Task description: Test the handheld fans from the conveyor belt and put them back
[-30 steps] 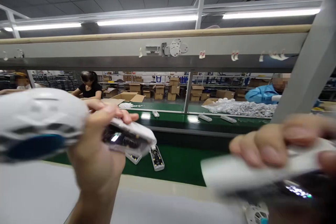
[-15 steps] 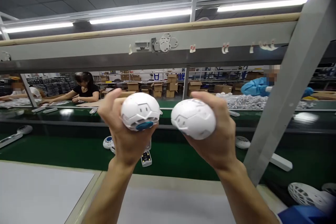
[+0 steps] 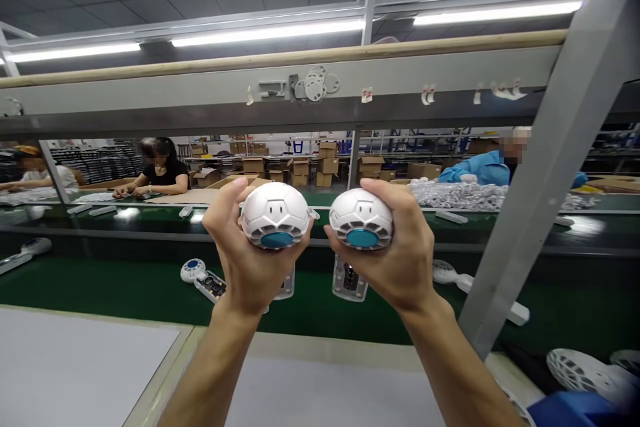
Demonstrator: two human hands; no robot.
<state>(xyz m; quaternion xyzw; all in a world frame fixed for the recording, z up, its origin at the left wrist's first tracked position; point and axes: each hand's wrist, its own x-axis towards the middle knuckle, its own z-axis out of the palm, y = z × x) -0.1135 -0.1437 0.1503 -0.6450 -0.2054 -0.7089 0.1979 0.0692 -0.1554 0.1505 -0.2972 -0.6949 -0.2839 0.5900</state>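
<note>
White devices [image 3: 276,210], edges [image 3: 306,212] narrowly apart, in left hand [image 3: 245,263] and right hand [image 3: 407,257]

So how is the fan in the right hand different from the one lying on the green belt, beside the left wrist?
The held fan is up in the right hand; the belt fan lies on the green belt. The held fan's disc is teal, the belt fan's a darker blue. The held fan's handle hangs below its head; the belt fan's slants off to the right. Both have round white heads and visible electronics.
</note>
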